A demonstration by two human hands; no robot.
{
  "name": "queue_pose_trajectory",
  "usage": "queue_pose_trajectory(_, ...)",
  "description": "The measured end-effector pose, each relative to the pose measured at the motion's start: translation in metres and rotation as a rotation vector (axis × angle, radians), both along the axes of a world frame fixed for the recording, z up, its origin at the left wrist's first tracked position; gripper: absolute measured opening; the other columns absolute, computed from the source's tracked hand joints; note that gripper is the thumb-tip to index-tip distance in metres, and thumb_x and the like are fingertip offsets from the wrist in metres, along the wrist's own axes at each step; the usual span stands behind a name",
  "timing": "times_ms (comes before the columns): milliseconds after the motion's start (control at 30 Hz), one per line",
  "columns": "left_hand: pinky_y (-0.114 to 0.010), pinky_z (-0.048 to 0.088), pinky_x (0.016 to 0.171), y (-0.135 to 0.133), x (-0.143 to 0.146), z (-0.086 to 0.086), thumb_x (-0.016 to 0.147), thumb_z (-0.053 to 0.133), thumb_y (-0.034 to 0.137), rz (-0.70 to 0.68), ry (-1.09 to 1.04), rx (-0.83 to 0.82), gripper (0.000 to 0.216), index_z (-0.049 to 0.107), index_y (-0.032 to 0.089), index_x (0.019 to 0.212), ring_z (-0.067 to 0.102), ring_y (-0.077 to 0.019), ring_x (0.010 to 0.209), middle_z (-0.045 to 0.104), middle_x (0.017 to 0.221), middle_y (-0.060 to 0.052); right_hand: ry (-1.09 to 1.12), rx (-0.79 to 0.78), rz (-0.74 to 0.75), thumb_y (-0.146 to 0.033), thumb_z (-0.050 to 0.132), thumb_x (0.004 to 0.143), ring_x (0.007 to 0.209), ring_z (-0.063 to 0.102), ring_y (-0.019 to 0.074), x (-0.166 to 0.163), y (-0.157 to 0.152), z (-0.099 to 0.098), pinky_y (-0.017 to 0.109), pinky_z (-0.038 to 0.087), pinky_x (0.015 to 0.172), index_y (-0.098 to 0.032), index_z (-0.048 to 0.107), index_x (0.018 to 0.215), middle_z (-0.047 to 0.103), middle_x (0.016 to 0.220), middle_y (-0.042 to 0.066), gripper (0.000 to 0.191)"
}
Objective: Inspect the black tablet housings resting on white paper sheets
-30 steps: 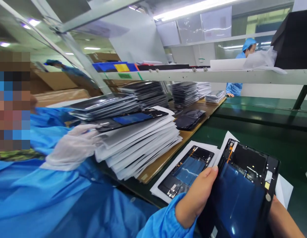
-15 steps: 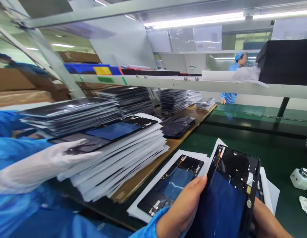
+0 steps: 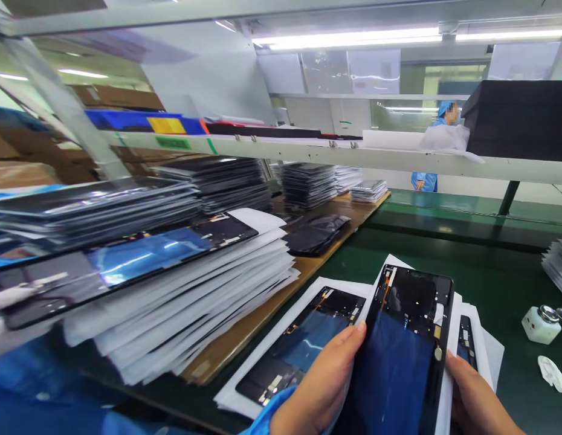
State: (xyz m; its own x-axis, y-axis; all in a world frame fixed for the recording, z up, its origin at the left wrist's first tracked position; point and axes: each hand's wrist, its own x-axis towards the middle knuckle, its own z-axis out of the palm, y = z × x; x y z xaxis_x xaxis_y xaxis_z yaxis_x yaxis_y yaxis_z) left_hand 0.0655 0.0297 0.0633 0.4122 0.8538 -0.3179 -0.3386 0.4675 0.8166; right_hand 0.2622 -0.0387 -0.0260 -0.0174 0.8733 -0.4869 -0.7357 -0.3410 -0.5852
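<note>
Both bare hands are closed around one dark tablet frame (image 3: 399,356), held tilted above the green counter (image 3: 498,284). The left hand (image 3: 324,380) curls over its left edge, thumb lying flat on the blue film that covers the lower half. The right hand (image 3: 474,399) grips the right edge from behind, fingers wrapped under, only the thumb side showing. The top of the frame shows bare circuitry and a thin orange flex cable.

Just beneath it lies a white sheet (image 3: 480,338) with another panel partly hidden by the held one. Beside the left hand, a second open frame (image 3: 303,341) rests flat on its own white sheet, touching the counter.

To the left, a wooden board (image 3: 272,308) carries a tall stack of white sheets (image 3: 194,302) with a panel on top; a co-worker's gloved fingers (image 3: 9,296) touch its near end, and a blue sleeve (image 3: 31,386) fills the corner. Further stacks of dark panels (image 3: 217,181) crowd behind. Off to the right sit a small white dispenser bottle (image 3: 541,323) and a crumpled wipe (image 3: 553,374), well apart from the hands. Another person in blue (image 3: 432,151) stands far back
</note>
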Motion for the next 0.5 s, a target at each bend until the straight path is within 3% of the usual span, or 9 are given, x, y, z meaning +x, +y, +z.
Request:
queue_pose_trajectory(300, -0.036, 0.045, 0.088, 0.008, -0.002, -0.002, 0.067, 0.068, 0.039, 0.044, 0.003, -0.083, 0.039, 0.065, 0.012, 0.095, 0.061, -0.0258, 0.093, 0.068, 0.089, -0.008, -0.045, 0.020, -0.060, -0.043, 0.063, 0.075, 0.087, 0.061, 0.0236, -0.004, -0.003, 0.016, 0.033, 0.047, 0.074, -0.011, 0.051, 0.106, 0.068, 0.083, 0.008, 0.046)
queue_pose_trajectory(500, -0.036, 0.047, 0.083, 0.011, -0.001, -0.003, 0.067, 0.068, 0.032, 0.043, 0.010, -0.153, 0.028, 0.066, 0.011, 0.085, 0.063, -0.0248, 0.085, 0.069, 0.080, -0.008, -0.082, 0.101, -0.099, -0.049, 0.066, 0.070, 0.088, 0.060, 0.0243, -0.007, -0.007, 0.031, 0.033, 0.047, 0.073, -0.011, 0.053, 0.103, 0.067, 0.087, 0.010, 0.052)
